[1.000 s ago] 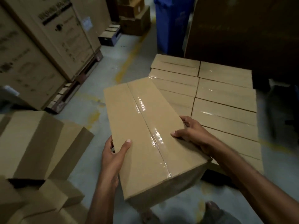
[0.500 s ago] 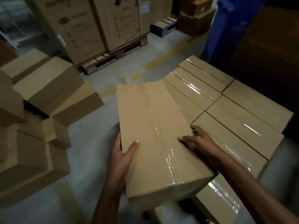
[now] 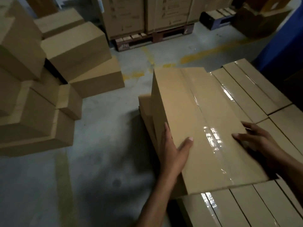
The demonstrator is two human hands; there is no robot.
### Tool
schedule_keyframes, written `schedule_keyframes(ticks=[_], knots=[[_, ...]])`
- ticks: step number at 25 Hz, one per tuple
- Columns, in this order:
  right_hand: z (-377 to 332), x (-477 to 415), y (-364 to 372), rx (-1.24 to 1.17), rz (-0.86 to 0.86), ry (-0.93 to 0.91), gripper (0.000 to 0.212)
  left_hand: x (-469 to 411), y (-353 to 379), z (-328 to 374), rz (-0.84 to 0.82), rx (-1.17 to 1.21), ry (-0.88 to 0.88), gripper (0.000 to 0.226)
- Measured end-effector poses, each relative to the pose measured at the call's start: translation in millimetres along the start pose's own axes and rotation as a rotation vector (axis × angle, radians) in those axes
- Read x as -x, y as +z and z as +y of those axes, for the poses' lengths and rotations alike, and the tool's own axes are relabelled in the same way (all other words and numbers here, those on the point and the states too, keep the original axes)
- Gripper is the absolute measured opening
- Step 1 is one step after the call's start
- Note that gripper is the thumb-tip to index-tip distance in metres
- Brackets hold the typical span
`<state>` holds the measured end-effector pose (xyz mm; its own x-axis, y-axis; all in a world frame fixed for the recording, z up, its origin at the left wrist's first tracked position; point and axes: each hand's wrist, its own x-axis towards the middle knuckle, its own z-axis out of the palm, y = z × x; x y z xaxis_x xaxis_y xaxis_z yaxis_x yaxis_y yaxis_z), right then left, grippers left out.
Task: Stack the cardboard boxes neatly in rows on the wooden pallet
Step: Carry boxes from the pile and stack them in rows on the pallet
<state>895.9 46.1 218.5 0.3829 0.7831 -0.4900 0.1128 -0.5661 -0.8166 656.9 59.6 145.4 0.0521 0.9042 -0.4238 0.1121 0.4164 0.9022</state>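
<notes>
**A:** Where is the cardboard box (image 3: pixel 205 125) right now?

**B:** Along the left edge of the packed layer of boxes (image 3: pixel 255 90). Its long side runs away from the person and its taped seam faces up. Its near end overlaps the boxes at the layer's near edge. Whether its full weight is down on them, I cannot tell.

**A:** And the hands?

**B:** The left hand (image 3: pixel 173 149) lies flat against the box's left side wall, with the fingers straight and together and the thumb laid over the top face. The right hand (image 3: pixel 257 141) is at the box's right edge, toward the near end. Its thumb is on the top face and its fingers are spread wide, nearly straight, reaching past the edge. That hand is blurred, so I can't say whether the fingers press the right wall.

**A:** What is the layer sitting on?

**B:** That is hidden. The boxes in the layer lie flat in tight rows with their edges touching and glossy tape down each top.

**A:** Anything else around?

**B:** A loose heap of boxes (image 3: pixel 73 51) sits on the concrete floor (image 3: pixel 106 153) to the left, well apart from the layer, and several of them are tilted. At the far side, tall printed cartons (image 3: pixel 127 15) stand on a dark pallet (image 3: pixel 152 39). A worn yellow line (image 3: pixel 205 54) crosses the floor in front of it. A blue container (image 3: pixel 285 45) stands just beyond the layer's far right corner.
</notes>
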Motion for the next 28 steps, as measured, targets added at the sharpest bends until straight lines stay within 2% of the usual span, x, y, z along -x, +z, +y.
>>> schedule_keyframes(ticks=[6, 10, 12, 18, 23, 28], knots=[[-3, -115, 18, 0.05, -0.178, -0.134, 0.052, -75, -13, 2, 0.093, 0.028, -0.031, 0.104], [-11, -161, 26, 0.105, -0.254, -0.294, 0.056, -96, -3, 6, 0.217, 0.019, 0.042, 0.06], [-2, -184, 26, 0.103, -0.279, -0.321, 0.053, -109, 6, 5, 0.261, 0.035, 0.079, 0.053], [29, -231, 31, 0.059, -0.274, -0.309, 0.058, -128, 25, -18, 0.307, 0.057, 0.126, 0.054], [58, -229, 37, 0.073, -0.297, -0.287, 0.064, -117, 29, -50, 0.317, 0.104, 0.121, 0.057], [56, -229, 44, 0.09, -0.313, -0.304, 0.07, -123, 24, -64, 0.311, 0.117, 0.145, 0.061]])
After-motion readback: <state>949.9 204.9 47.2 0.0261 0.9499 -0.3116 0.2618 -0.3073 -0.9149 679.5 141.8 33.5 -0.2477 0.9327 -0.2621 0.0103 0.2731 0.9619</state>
